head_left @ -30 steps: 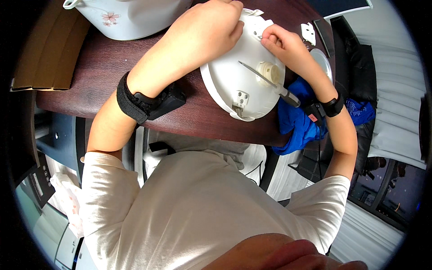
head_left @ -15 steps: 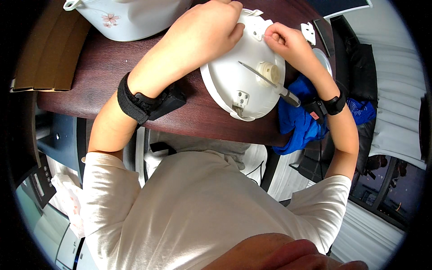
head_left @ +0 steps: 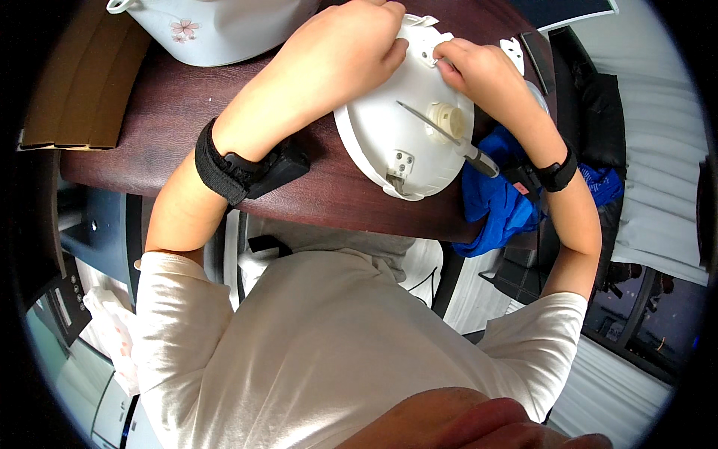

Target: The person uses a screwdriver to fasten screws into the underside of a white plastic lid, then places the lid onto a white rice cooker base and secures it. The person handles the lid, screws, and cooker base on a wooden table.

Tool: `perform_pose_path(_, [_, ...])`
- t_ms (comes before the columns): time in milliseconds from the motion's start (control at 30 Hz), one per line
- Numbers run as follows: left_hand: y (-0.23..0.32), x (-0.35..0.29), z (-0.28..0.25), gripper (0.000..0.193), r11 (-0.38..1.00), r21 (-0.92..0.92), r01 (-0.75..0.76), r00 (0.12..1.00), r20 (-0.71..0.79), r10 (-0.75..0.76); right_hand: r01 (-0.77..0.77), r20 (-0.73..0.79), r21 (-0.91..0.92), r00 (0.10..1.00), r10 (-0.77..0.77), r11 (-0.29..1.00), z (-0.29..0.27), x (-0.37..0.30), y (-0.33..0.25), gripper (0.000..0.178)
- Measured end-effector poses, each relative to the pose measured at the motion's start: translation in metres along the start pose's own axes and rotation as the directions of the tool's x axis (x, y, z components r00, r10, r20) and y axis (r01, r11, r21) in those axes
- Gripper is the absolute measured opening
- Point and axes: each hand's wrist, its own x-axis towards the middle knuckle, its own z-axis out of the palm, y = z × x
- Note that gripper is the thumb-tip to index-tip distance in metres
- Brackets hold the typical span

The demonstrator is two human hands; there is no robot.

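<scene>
At the upper centre, both hands pinch the far rim of the round white plastic lid [head_left: 400,138] on the dark wooden table [head_left: 164,120]: the left hand [head_left: 340,52] steadies it while the right hand [head_left: 479,71] works a small tab, and a metal-shafted screwdriver [head_left: 441,135] rests across the lid.

Your dark wooden table [head_left: 172,120] carries a round white lid [head_left: 396,142] at its near edge — a screwdriver [head_left: 441,135] across it. At ten o'clock sits a white cooker [head_left: 224,22] — cardboard [head_left: 82,90] at nine.
</scene>
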Motion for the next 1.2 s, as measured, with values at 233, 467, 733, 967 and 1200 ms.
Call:
perform_pose_path(233, [0.002, 0.000, -0.001, 0.029, 0.999, -0.017, 0.031, 0.999, 0.015, -0.030, 0.024, -0.047, -0.002, 0.999, -0.024, 1.000, 0.004, -0.002, 0.001, 0.010])
perform_pose_path(467, [0.002, -0.001, -0.001, 0.029, 1.000, -0.008, 0.024, 1.000, 0.009, -0.024, -0.002, -0.097, -0.015, 0.995, 0.000, 1.000, 0.004, -0.001, -0.002, 0.010])
perform_pose_path(733, [0.004, -0.001, -0.003, 0.030, 0.999, -0.013, 0.041, 0.999, 0.031, -0.040, 0.029, -0.099, -0.117, 0.994, -0.041, 0.993, 0.011, -0.001, -0.012, 0.011])
perform_pose_path(967, [0.004, -0.001, -0.002, 0.030, 1.000, 0.005, 0.030, 0.999, 0.019, -0.030, -0.030, -0.075, 0.134, 0.996, 0.040, 0.991, 0.007, -0.005, -0.012, 0.008])
perform_pose_path(1200, [0.003, 0.000, -0.002, 0.030, 1.000, -0.017, 0.020, 1.000, 0.011, -0.020, -0.185, 0.023, 0.338, 0.982, 0.189, 0.923, 0.004, -0.008, 0.000, 0.010])
